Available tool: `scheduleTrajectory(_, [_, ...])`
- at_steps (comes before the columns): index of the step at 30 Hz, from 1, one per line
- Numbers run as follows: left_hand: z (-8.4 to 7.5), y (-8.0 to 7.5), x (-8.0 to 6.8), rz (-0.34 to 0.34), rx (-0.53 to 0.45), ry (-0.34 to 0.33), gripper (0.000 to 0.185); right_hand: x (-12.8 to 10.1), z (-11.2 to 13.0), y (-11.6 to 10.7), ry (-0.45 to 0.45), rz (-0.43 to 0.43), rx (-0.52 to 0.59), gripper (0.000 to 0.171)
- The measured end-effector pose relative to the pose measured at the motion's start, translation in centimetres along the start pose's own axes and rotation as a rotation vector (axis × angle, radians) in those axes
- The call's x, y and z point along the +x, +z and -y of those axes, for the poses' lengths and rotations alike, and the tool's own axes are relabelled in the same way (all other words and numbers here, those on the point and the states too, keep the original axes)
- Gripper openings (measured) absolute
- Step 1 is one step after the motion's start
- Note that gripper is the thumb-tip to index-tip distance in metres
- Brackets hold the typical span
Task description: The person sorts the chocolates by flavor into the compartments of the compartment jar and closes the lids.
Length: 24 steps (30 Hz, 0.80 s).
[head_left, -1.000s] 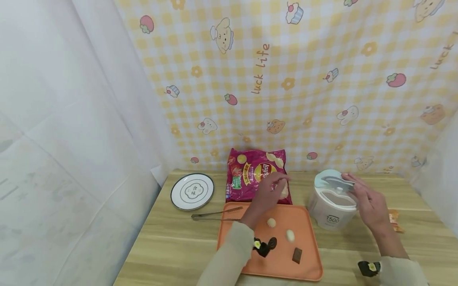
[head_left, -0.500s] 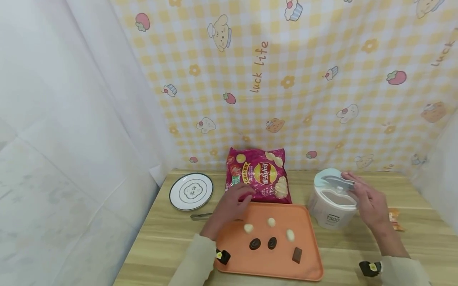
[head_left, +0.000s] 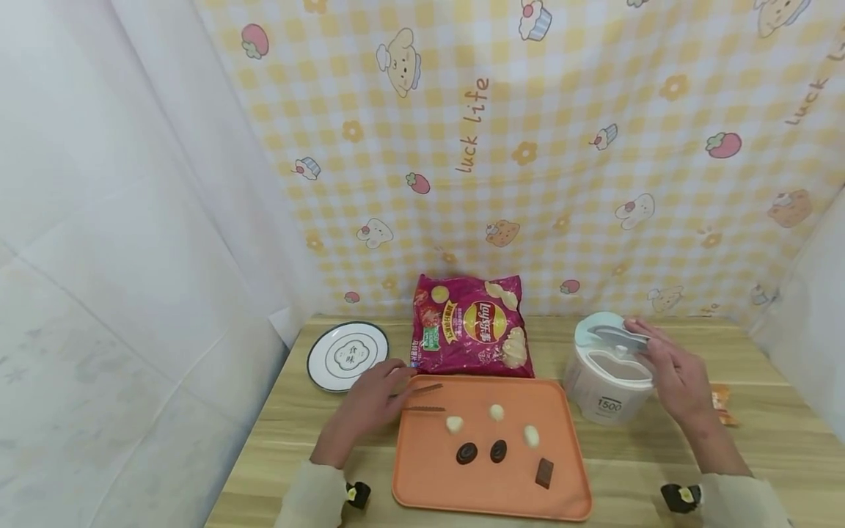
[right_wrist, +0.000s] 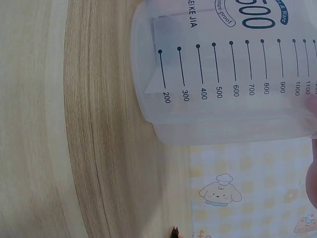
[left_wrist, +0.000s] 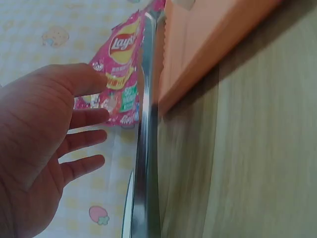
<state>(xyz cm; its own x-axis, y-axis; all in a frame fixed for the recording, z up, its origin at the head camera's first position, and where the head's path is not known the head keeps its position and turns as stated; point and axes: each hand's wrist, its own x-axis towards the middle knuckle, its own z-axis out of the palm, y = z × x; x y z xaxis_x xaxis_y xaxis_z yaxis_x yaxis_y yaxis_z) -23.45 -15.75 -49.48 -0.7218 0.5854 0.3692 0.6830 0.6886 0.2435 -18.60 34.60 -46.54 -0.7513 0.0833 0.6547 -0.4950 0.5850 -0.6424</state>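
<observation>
My left hand (head_left: 370, 400) is above the metal tongs (left_wrist: 149, 124), fingers extended and spread beside them in the left wrist view, with a gap between. The tongs' toothed ends (head_left: 424, 408) lie over the left edge of the orange tray (head_left: 488, 495); my hand hides the rest of them in the head view. My right hand (head_left: 680, 381) holds the raised flip lid (head_left: 604, 325) of a clear plastic storage container (head_left: 607, 400) marked 1500. White pieces (head_left: 496, 412), dark oval chocolates (head_left: 466, 453) and a rectangular chocolate (head_left: 544, 473) lie apart on the tray.
A white plate (head_left: 323, 363) with a dark rim stands at the back left. Behind the tray lies a magenta Lay's chip bag (head_left: 462, 359). An orange packet (head_left: 722, 403) lies right of the container. A checked cloth (head_left: 462, 205) hangs behind the table.
My left hand has moved left from over the tray and chip bag to the tongs, uncovering the chocolates. My right hand stays at the container's lid.
</observation>
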Motion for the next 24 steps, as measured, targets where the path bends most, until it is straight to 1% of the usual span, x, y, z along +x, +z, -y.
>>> scheduleTrajectory(7, [1.4, -0.6, -1.4, 0.101, -0.084, -0.032, 0.045, 0.2, 0.0, 0.1, -0.004, -0.007, 0.016, 0.032])
scheduleTrajectory(11, [1.8, -0.4, -2.0, 0.132, -0.116, -0.062, 0.047, 0.2, -0.1, 0.1, -0.001, -0.008, 0.024, 0.032])
scheduleTrajectory(15, [1.9, -0.4, -2.3, 0.156, -0.118, -0.102, 0.051, 0.2, -0.3, 0.1, 0.006, -0.010, 0.027, 0.032])
scheduleTrajectory(19, [2.0, -0.1, -2.5, 0.186, -0.117, -0.128, 0.052, 0.1, -0.3, 0.1, 0.008, -0.009, 0.029, 0.032])
scheduleTrajectory(24, [2.2, 0.4, -2.7, 0.207, -0.093, -0.121, 0.048, 0.0, -0.4, 0.1, 0.018, -0.005, 0.030, 0.032])
